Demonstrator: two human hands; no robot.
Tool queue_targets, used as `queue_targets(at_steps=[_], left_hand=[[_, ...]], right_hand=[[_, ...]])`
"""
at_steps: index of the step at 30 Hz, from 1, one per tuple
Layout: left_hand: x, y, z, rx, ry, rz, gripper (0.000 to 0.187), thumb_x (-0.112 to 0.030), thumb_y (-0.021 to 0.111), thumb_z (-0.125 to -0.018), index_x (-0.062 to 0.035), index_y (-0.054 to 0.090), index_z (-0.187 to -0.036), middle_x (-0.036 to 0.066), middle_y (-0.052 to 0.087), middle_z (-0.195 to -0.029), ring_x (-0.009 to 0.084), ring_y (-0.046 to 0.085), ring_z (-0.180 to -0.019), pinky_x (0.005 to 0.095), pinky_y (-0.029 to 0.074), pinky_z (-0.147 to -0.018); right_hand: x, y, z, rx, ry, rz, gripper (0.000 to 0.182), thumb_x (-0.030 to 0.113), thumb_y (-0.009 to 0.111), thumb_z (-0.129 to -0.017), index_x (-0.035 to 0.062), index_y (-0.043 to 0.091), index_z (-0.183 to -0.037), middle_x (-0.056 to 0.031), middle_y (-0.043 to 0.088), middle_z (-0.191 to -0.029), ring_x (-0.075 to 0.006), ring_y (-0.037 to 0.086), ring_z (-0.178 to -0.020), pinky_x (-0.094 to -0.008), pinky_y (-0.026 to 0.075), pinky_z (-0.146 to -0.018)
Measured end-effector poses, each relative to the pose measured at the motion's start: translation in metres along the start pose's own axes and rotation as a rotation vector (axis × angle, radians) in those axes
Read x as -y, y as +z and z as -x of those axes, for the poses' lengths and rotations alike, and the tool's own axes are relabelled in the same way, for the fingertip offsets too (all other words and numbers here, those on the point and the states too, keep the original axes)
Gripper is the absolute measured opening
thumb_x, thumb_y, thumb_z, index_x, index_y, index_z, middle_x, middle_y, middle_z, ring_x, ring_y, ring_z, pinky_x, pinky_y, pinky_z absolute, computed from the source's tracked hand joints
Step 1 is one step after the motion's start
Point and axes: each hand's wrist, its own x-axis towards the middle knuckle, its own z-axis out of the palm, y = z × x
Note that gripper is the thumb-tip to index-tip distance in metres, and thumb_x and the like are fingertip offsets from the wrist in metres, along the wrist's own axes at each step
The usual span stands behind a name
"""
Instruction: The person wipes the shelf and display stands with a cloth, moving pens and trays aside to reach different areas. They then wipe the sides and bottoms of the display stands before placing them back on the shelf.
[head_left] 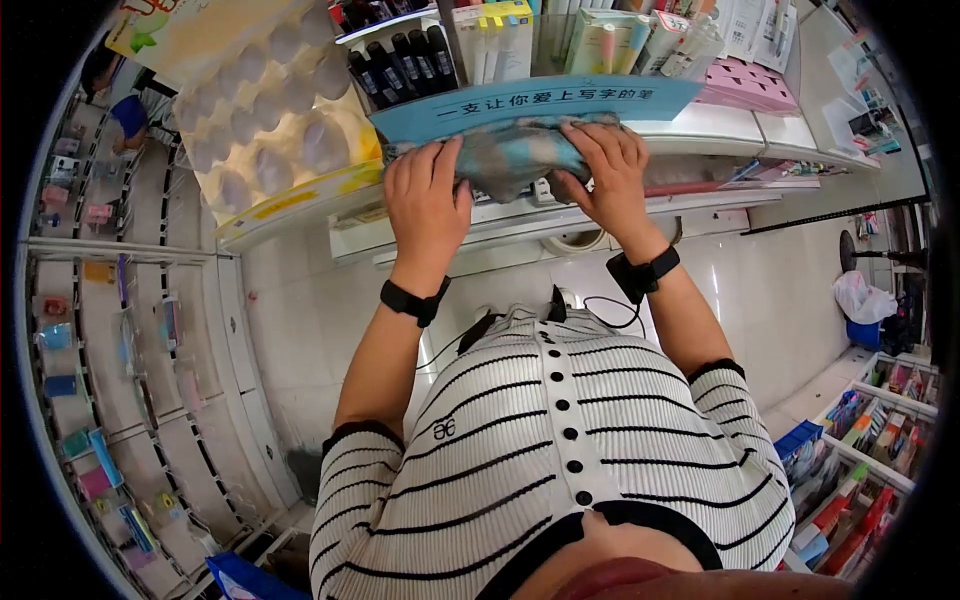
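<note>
A crumpled grey and teal cloth (515, 160) lies along the lower edge of the blue display sign (540, 103) with printed characters. At the cloth's left end, my left hand (430, 200) has its fingers bent over it and the thumb against its side. My right hand (612, 185) grips the other end, fingers curled over the top and thumb below. Folds hide some of the fingertips. Each wrist wears a black band.
Behind the sign stand black pens (405, 65) and boxes of pens. A yellow display tray (285, 130) with clear domed pockets is at the left. A pink box (748, 88) sits at the right. Shelves with hanging goods line the left; a stationery rack (860, 450) stands lower right.
</note>
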Motion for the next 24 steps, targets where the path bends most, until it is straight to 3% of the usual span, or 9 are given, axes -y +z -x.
queue_targets(at_steps=[12, 20, 24], left_hand=[[0.000, 0.006, 0.001, -0.036, -0.036, 0.009, 0.058, -0.012, 0.076, -0.073, -0.0141, 0.060, -0.129, 0.009, 0.057, -0.119, 0.0316, 0.051, -0.113, 0.0486, 0.036, -0.104], [-0.003, 0.007, 0.003, -0.050, -0.058, 0.039, 0.059, -0.008, 0.075, -0.073, -0.0135, 0.059, -0.129, 0.008, 0.057, -0.121, 0.0329, 0.050, -0.115, 0.0493, 0.035, -0.106], [-0.003, 0.012, 0.007, -0.108, -0.034, 0.034, 0.059, -0.008, 0.076, -0.073, -0.0133, 0.059, -0.129, 0.009, 0.056, -0.121, 0.0332, 0.050, -0.117, 0.0499, 0.034, -0.107]], right_hand=[[0.000, 0.014, 0.001, -0.090, 0.027, 0.022, 0.059, 0.025, 0.077, -0.076, 0.0198, 0.058, -0.131, -0.0001, 0.057, -0.124, -0.0232, 0.048, -0.118, -0.0442, 0.026, -0.112], [-0.003, 0.006, 0.000, -0.070, 0.055, -0.050, 0.056, 0.015, 0.079, -0.074, 0.0209, 0.062, -0.127, -0.0003, 0.062, -0.118, -0.0234, 0.053, -0.113, -0.0410, 0.033, -0.100], [-0.005, -0.002, -0.001, -0.034, 0.052, -0.096, 0.057, 0.014, 0.080, -0.073, 0.0204, 0.063, -0.127, -0.0005, 0.063, -0.119, -0.0242, 0.053, -0.114, -0.0413, 0.033, -0.101]])
